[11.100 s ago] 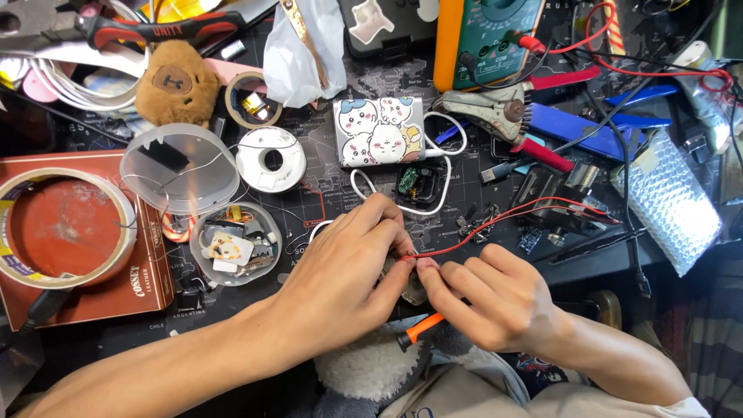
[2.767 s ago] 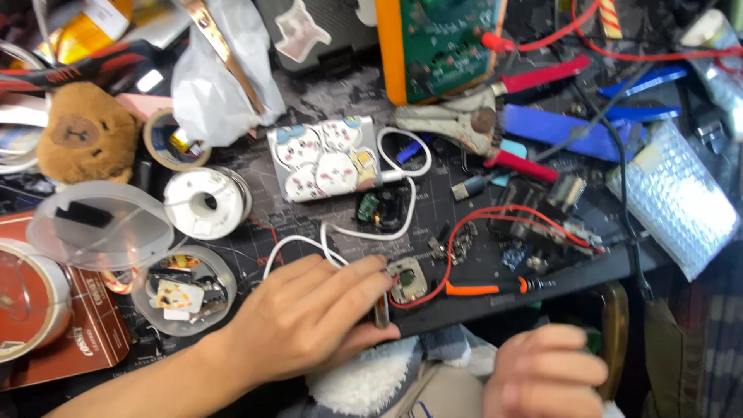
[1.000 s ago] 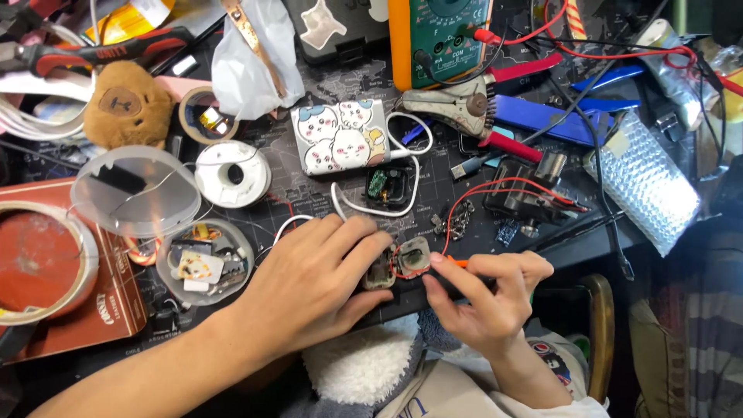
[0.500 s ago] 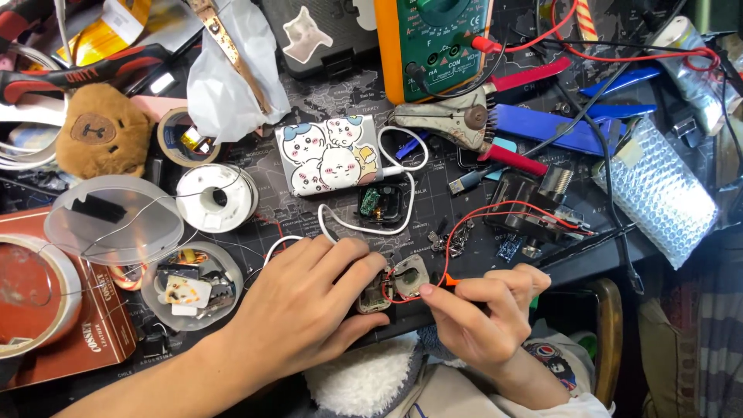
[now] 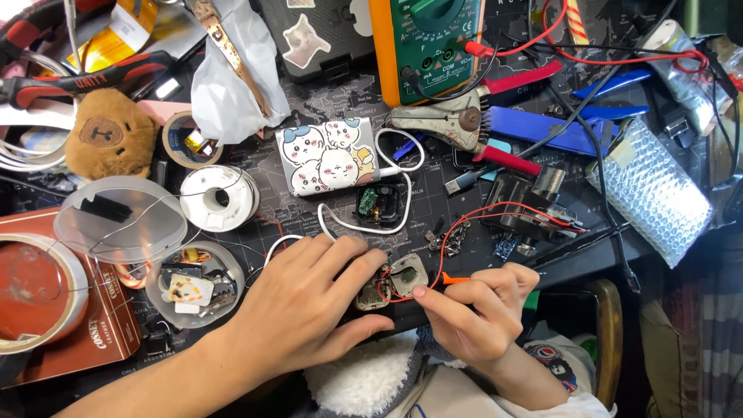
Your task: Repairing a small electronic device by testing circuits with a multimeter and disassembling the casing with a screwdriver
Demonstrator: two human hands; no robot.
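Note:
My left hand (image 5: 306,306) lies flat on the dark mat at the desk's near edge, its fingertips pinning a small round opened device (image 5: 395,280) with two half shells and red wiring inside. My right hand (image 5: 480,313) is closed around a small orange-handled tool (image 5: 457,279), its index finger stretched out to touch the device. A thin red wire (image 5: 480,213) loops from the device up to a black component block (image 5: 522,205) further back.
A green-and-orange multimeter (image 5: 426,42) stands at the back, wire strippers (image 5: 457,124) below it. A cartoon-printed power bank (image 5: 329,155) with a white cable sits mid-desk. Solder spool (image 5: 217,197), clear parts tub (image 5: 193,282), plush toy (image 5: 108,143), red tin (image 5: 46,302) crowd the left; bubble wrap (image 5: 650,190) right.
My right hand came up from below the desk with the orange tool and reached the small device. My left hand stayed pressed on it; the view shifted slightly.

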